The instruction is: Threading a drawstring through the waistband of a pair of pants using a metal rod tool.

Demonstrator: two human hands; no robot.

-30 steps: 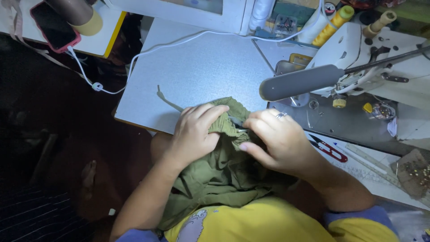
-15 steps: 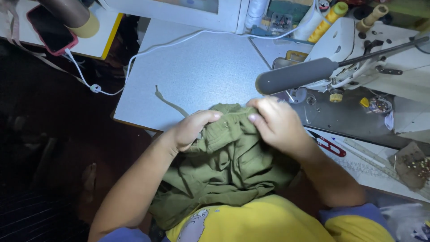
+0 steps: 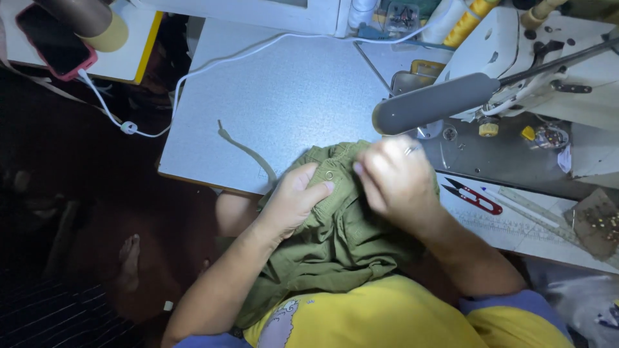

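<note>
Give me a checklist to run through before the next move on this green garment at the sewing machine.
1. Both hands on the green garment: ok; left hand and right hand grip its upper edge.
2. Metal snap visible by the left thumb: ok.
3. Garment under the sewing machine needle: not ok; it lies at the table edge.
4. Red thread snips within reach: ok, beside the right hand.
5. Lamp over the work: ok.
6. Green strap free of the white cable: ok, apart.
</note>
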